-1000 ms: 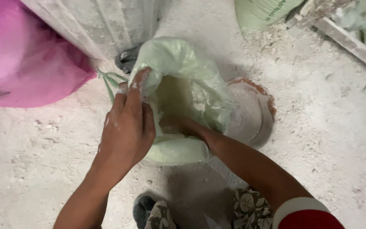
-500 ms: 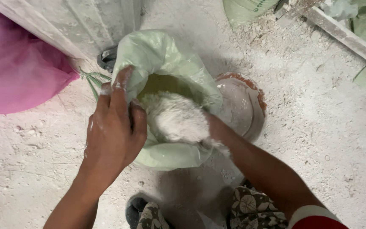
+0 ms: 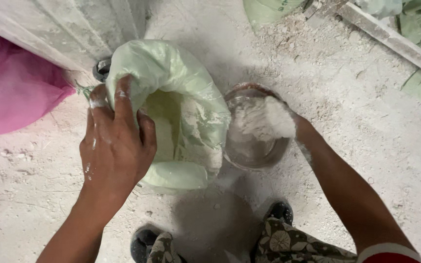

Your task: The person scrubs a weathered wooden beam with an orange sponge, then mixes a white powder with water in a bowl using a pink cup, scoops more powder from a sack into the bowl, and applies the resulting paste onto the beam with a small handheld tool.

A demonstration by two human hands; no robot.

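A pale green woven sack (image 3: 181,97) stands open on the dusty floor, with white powder inside it. My left hand (image 3: 115,146) grips the sack's rim on the left side and holds the mouth open. My right hand (image 3: 274,119), coated in white powder, is over a round metal bowl (image 3: 254,151) just right of the sack. It holds a handful of powder, and some of it falls into the bowl.
A pink sack (image 3: 15,97) lies at the left, against a grey wall (image 3: 74,29). More green sacks (image 3: 415,29) and a wooden plank (image 3: 391,41) lie at the top right. My two feet (image 3: 210,238) stand at the bottom on the powdery floor.
My right hand came up out of the sack with a handful of white powder and moved right over the bowl. My left hand kept its hold on the rim.
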